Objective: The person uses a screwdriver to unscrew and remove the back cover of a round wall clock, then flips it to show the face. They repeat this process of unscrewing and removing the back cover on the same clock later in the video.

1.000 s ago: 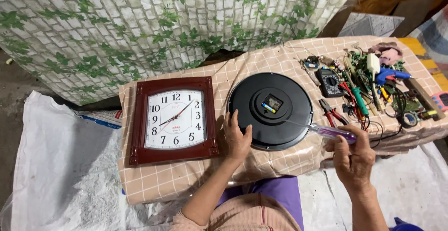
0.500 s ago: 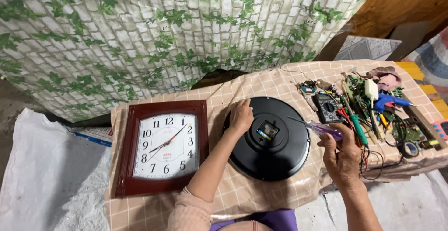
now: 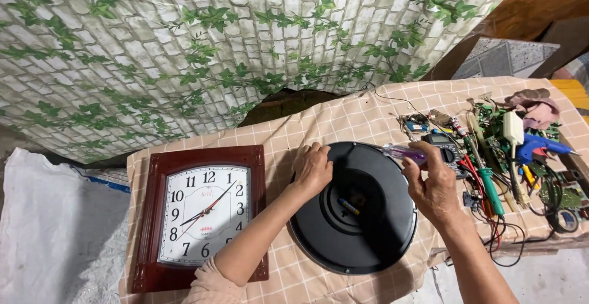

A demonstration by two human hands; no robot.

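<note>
On the checked tablecloth [image 3: 343, 123], round black clock [image 3: 353, 209] lies face down, centre. Left hand [image 3: 313, 168] rests flat, fingers spread, on its upper-left rim. Right hand [image 3: 432, 184] pinches a purple-handled screwdriver [image 3: 404, 152] above the clock's right edge. Square red-framed wall clock [image 3: 202, 215] lies left

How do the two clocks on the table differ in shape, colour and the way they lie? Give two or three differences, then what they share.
The square clock has a dark red frame; the round clock is black. The square clock lies face up, showing its white dial and hands; the round clock lies face down, back showing. The left hand rests on the round clock; nothing touches the square clock. Both lie flat on the checked tablecloth.
</note>
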